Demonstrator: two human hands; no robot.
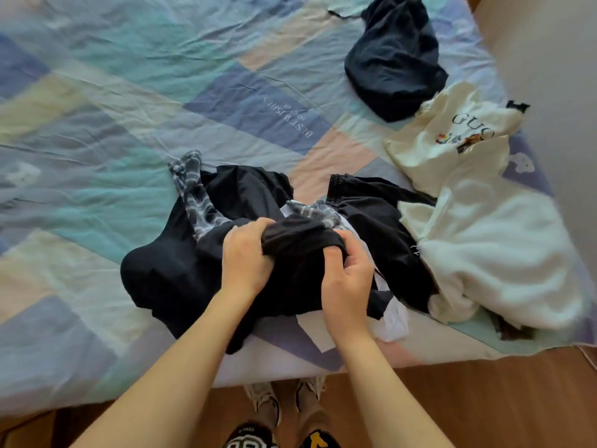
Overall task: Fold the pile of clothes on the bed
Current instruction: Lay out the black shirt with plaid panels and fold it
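Observation:
A pile of clothes lies near the front edge of the bed. Its biggest piece is a black garment (168, 273), crumpled and spread to the left. My left hand (247, 257) and my right hand (347, 279) both grip a bunched fold of this black cloth at the middle of the pile. A grey-and-white patterned piece (197, 195) trails across the black cloth. White fabric (392, 321) pokes out underneath on the right. Another black piece with a stitched hem (371, 202) lies just right of my hands.
A cream shirt with a printed logo (452, 147) and a fluffy white garment (504, 253) lie on the right. A dark navy garment (394, 59) sits at the back right. The patchwork bedsheet (129, 92) is wrinkled. Wooden floor (484, 399) and shoes (265, 402) lie below the bed edge.

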